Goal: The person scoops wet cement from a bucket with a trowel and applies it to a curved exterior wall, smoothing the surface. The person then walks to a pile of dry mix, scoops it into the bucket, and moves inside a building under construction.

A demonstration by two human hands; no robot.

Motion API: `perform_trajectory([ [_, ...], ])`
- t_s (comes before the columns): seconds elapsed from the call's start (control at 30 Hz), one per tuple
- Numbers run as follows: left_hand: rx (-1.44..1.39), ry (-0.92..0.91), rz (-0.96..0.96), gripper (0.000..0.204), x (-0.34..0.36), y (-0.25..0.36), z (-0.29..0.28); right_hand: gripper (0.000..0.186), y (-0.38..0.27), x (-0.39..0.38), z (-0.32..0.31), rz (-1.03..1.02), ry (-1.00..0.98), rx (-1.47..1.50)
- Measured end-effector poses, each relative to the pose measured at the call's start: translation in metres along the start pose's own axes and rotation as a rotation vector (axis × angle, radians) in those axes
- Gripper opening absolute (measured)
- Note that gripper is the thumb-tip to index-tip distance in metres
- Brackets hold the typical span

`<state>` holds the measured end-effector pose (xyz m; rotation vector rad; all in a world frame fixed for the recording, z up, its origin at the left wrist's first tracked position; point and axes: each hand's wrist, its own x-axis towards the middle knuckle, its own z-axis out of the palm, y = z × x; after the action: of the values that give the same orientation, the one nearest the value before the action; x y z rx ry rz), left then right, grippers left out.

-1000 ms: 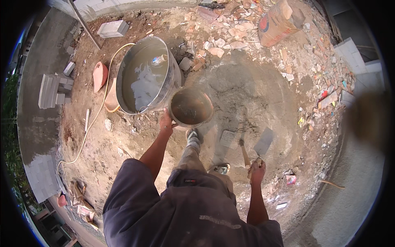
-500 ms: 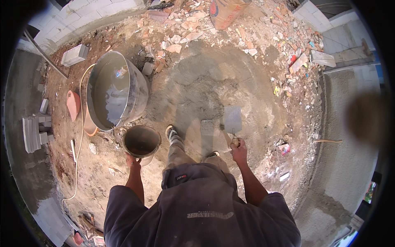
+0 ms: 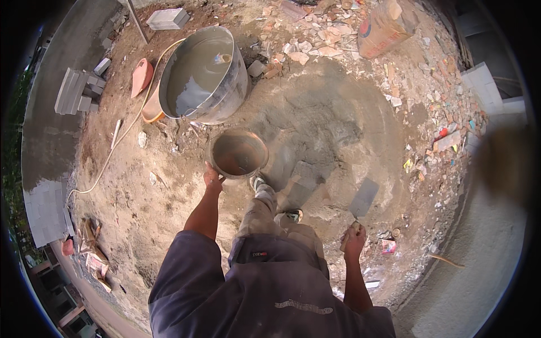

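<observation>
My left hand (image 3: pixel 213 177) grips the near-left rim of a round bucket (image 3: pixel 239 173), its fingers closed on the edge. The bucket's mouth faces up, and its inside looks brownish with no clear contents. In my right hand (image 3: pixel 354 241) is a trowel (image 3: pixel 364 197) with a flat grey rectangular blade, held by its short handle. The blade points away from me, over the right near part of a wet grey mortar patch (image 3: pixel 321 107). No load shows on the blade.
A large tub (image 3: pixel 236 90) of greyish water stands beyond the bucket, a small object floating in it. A pale hose (image 3: pixel 121 138) runs along the left. Rubble (image 3: pixel 332 39), a cement sack (image 3: pixel 386 31) and stacked blocks (image 3: pixel 76 93) surround the patch. My feet (image 3: pixel 294 214) stand at its near edge.
The view has turned, shifting the surroundings. My left hand has carried the bucket nearer the mortar patch, ahead of my left foot. My right hand has swung the trowel right, tilting its blade.
</observation>
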<state>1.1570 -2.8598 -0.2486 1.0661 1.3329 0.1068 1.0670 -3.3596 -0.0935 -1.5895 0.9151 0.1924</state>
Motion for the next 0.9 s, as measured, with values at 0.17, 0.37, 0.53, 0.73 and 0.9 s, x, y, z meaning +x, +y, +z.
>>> perform_trajectory([
  [0.17, -0.049, -0.133, -0.07, 0.072, 0.041, -0.043, 0.029, 0.019, -0.033, 0.001, 0.054, -0.08, -0.068, -0.058],
  [0.37, -0.073, -0.241, -0.136, 0.065, 0.091, -0.085, 0.067, 0.035, -0.027, 0.02, 0.138, -0.012, -0.243, -0.151],
  [0.53, -0.167, -0.239, -0.186, 0.06, 0.145, -0.111, 0.079, 0.038, 0.002, 0.048, 0.193, 0.088, -0.368, -0.206],
  [0.73, -0.149, -0.225, -0.2, 0.056, 0.196, -0.143, 0.066, 0.037, 0.05, 0.092, 0.273, 0.114, -0.362, -0.081],
  [0.9, -0.089, -0.109, -0.262, 0.056, 0.22, -0.168, 0.037, 0.044, 0.063, 0.152, 0.361, 0.097, -0.546, -0.349],
])
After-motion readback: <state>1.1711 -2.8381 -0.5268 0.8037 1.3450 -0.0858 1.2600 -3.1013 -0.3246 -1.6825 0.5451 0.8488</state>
